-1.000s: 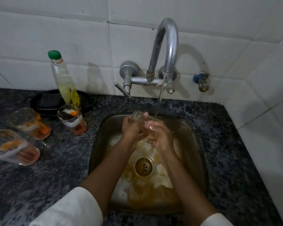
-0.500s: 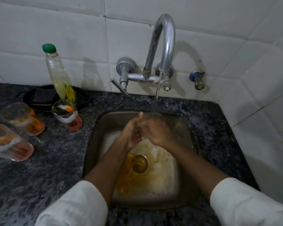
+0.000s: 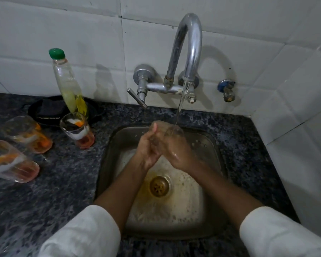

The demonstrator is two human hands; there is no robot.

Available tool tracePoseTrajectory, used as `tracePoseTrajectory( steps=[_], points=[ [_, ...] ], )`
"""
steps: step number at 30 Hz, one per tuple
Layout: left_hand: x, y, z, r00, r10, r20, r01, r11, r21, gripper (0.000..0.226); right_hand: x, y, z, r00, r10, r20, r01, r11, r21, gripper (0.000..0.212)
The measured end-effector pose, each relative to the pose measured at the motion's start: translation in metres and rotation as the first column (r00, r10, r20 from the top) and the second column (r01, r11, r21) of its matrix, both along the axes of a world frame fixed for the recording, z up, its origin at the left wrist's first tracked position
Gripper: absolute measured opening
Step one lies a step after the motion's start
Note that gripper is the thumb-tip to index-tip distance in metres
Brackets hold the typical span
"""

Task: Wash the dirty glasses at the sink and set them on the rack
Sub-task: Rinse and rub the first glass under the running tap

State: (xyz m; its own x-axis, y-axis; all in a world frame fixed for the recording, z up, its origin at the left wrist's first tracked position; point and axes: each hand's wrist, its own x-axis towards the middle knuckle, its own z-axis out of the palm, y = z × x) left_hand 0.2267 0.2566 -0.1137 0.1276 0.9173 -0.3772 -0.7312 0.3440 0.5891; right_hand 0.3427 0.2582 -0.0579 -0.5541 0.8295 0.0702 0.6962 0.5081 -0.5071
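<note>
Over the steel sink [image 3: 214, 156] both hands clasp a clear glass [image 3: 171, 131] under the running water from the chrome tap [image 3: 190, 47]. My left hand [image 3: 148, 148] wraps the glass from the left, my right hand [image 3: 175, 153] from the right; most of the glass is hidden between them. Three dirty glasses with orange and white residue stand on the dark granite counter at the left: one nearest the sink [image 3: 78, 131], one behind it [image 3: 29, 133], one at the frame's left edge [image 3: 9, 162].
A dish soap bottle with a green cap [image 3: 68, 81] stands by the wall beside a black dish holding a dark sponge [image 3: 48, 110]. White tiled walls close the back and right. The sink floor has brownish stains around the drain [image 3: 159, 186]. No rack is in view.
The hands have kept rubbing the glass under the stream, shifting slightly up and back toward the tap. The view has tilted and both white sleeves have come into the frame.
</note>
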Motion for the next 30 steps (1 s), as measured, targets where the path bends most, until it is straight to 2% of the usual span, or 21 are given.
tracePoseTrajectory(
  steps=[2,3,4,5,7,8,9,10,11,12,13,14,16,17,19,21,23,25,27,28,30],
  points=[
    [-0.005,0.005,0.003,0.969,-0.094,-0.23,0.078,0.994,-0.078,0.059,0.015,0.006,-0.007,0.921,0.056,0.386,-0.099,0.991,0.092,0.017],
    [-0.004,0.003,0.002,0.965,-0.092,-0.248,0.076,0.995,-0.071,0.058,0.014,0.007,-0.012,0.941,0.016,0.337,-0.04,0.997,0.065,0.019],
    [-0.001,-0.002,0.0,0.976,-0.061,-0.21,0.055,0.998,-0.033,0.055,0.008,0.004,-0.013,0.988,-0.073,0.137,0.075,0.997,-0.01,0.02],
    [0.003,-0.005,-0.002,0.996,-0.043,-0.074,0.043,0.999,0.009,0.05,0.0,0.001,-0.008,0.98,-0.169,-0.105,0.162,0.984,-0.07,0.02],
    [0.007,-0.004,-0.008,0.979,0.026,0.203,-0.024,1.0,-0.013,0.046,-0.01,0.001,-0.007,0.941,-0.204,-0.272,0.192,0.979,-0.07,0.021],
    [0.006,-0.001,-0.009,0.979,0.036,0.202,-0.034,0.999,-0.015,0.047,-0.007,0.003,-0.007,0.976,-0.089,-0.201,0.085,0.996,-0.027,0.021],
    [0.001,0.001,-0.007,0.997,0.016,0.072,-0.015,1.0,-0.006,0.05,-0.004,0.003,-0.004,0.999,0.028,0.023,-0.029,0.999,0.033,0.015],
    [-0.002,0.004,-0.005,0.996,-0.031,-0.082,0.031,0.999,-0.009,0.055,0.002,0.003,-0.003,0.956,0.079,0.284,-0.104,0.992,0.074,0.007],
    [-0.004,0.005,-0.002,0.98,-0.092,-0.176,0.089,0.996,-0.027,0.059,0.007,0.005,-0.002,0.924,0.067,0.376,-0.098,0.993,0.064,0.005],
    [-0.004,0.004,-0.003,0.976,-0.104,-0.19,0.103,0.995,-0.015,0.06,0.008,0.007,-0.008,0.945,0.029,0.327,-0.038,0.999,0.024,0.005],
    [-0.004,0.002,-0.003,0.988,-0.083,-0.13,0.088,0.996,0.032,0.057,0.005,0.005,-0.009,0.992,-0.059,0.113,0.065,0.997,-0.052,0.011],
    [-0.005,0.002,-0.006,0.998,-0.061,-0.029,0.063,0.994,0.088,0.05,-0.002,0.004,-0.008,0.975,-0.167,-0.147,0.143,0.977,-0.161,0.016],
    [-0.005,0.005,-0.007,0.995,-0.025,0.098,0.015,0.995,0.1,0.045,-0.009,-0.001,-0.003,0.924,-0.227,-0.308,0.196,0.972,-0.129,0.019],
    [-0.007,0.006,-0.005,0.998,-0.034,0.044,0.03,0.996,0.085,0.045,-0.005,-0.002,-0.005,0.959,-0.118,-0.258,0.111,0.993,-0.041,0.019],
    [-0.011,0.009,0.0,0.979,-0.095,-0.181,0.095,0.995,-0.005,0.047,0.006,-0.001,-0.011,0.978,0.079,0.193,-0.107,0.984,0.14,0.017],
    [-0.009,0.006,0.0,0.957,-0.134,-0.258,0.12,0.99,-0.068,0.048,0.012,0.002,-0.015,0.936,0.018,0.35,-0.055,0.994,0.096,0.015],
    [0.001,-0.002,-0.01,0.99,-0.076,-0.116,0.078,0.997,0.013,0.04,0.003,0.004,-0.014,0.995,-0.1,-0.004,0.1,0.993,-0.056,0.017],
    [0.006,-0.003,-0.013,0.992,-0.003,0.127,0.001,1.0,0.01,0.034,-0.007,0.002,-0.007,0.962,-0.183,-0.201,0.174,0.983,-0.061,0.015],
    [0.002,0.003,-0.01,0.995,-0.025,0.093,0.023,1.0,0.013,0.043,-0.001,0.004,-0.012,0.999,-0.014,-0.042,0.017,0.998,0.062,0.016],
    [-0.002,0.007,-0.007,0.998,-0.065,-0.013,0.065,0.998,0.005,0.049,0.004,0.007,-0.017,0.973,0.046,0.226,-0.08,0.987,0.143,0.019],
    [-0.002,0.008,-0.005,0.979,-0.14,-0.146,0.132,0.989,-0.06,0.061,0.012,0.014,-0.021,0.912,0.026,0.41,-0.074,0.992,0.102,0.022]
  ],
)
